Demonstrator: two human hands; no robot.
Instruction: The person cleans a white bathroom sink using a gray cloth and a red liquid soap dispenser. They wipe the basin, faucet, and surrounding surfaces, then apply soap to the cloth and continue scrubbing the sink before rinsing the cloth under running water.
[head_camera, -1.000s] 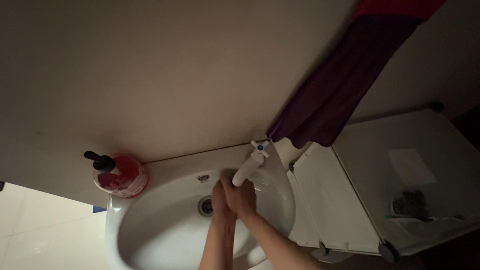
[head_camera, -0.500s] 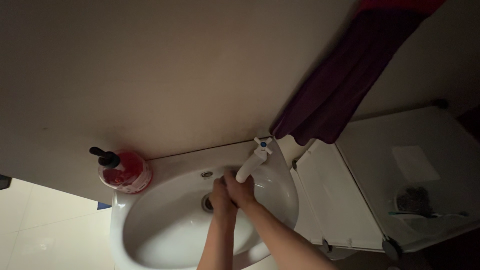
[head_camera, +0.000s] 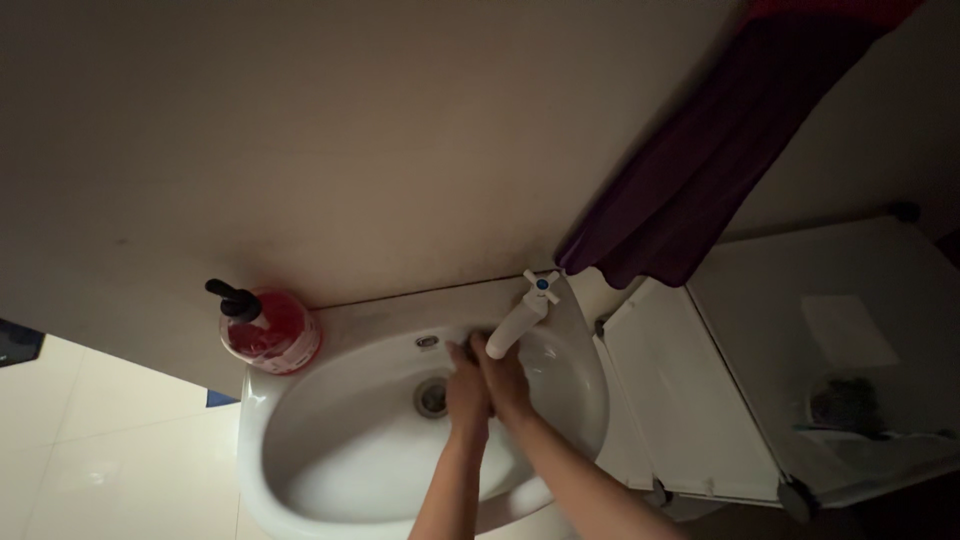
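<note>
Both of my hands are pressed together over a white washbasin, just under the spout of a white tap with a cross handle. My left hand lies against my right hand, palms touching, fingers pointing toward the wall. Neither holds any object that I can make out. The drain sits just left of my hands. The light is dim, so water flow cannot be told.
A red soap bottle with a black pump stands on the basin's left rim. A dark purple towel hangs on the wall at the right. A white cabinet stands right of the basin, carrying a small container.
My joined hands stayed under the tap, rubbing slightly. The view drifted, so the basin and bottle sit a little further right in the picture.
</note>
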